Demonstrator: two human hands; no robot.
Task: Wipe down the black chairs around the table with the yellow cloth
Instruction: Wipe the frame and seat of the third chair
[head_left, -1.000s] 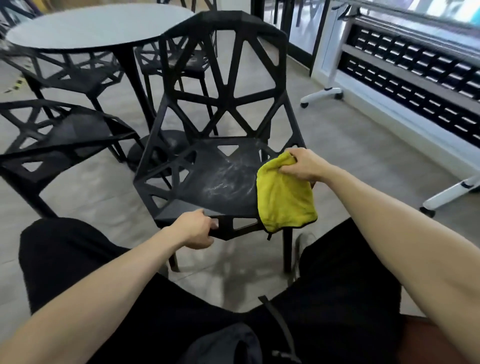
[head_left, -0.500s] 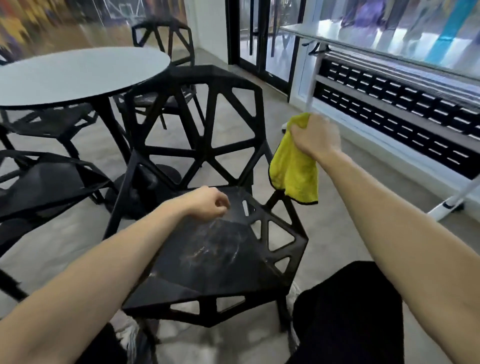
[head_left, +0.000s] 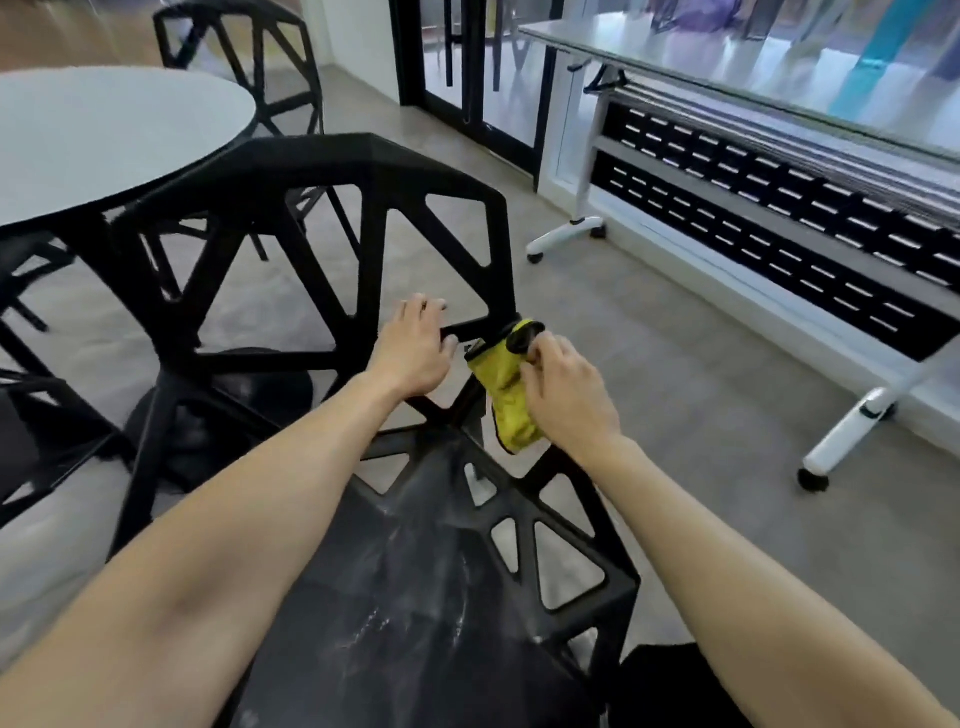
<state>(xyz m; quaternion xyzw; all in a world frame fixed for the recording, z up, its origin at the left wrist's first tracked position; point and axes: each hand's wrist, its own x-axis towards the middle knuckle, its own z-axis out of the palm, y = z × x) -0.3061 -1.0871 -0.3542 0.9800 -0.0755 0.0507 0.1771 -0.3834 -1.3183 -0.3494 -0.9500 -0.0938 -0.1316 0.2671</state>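
1. A round grey-topped desk (head_left: 104, 135) stands at the left, with black lattice-frame chairs around it; a long white folding desk on castors (head_left: 727, 62) runs along the right wall
2. The nearest black angular openwork plastic chair (head_left: 322, 218) fills the middle, its scuffed seat smeared with pale marks
3. The left hand (head_left: 415, 348) rests on the lower bar of the backrest, fingers spread and fairly straight
4. The right hand (head_left: 563, 395) grips the crumpled yellow microfibre cloth (head_left: 506, 395), fingers curled round it, pressing it to the backrest's right upright
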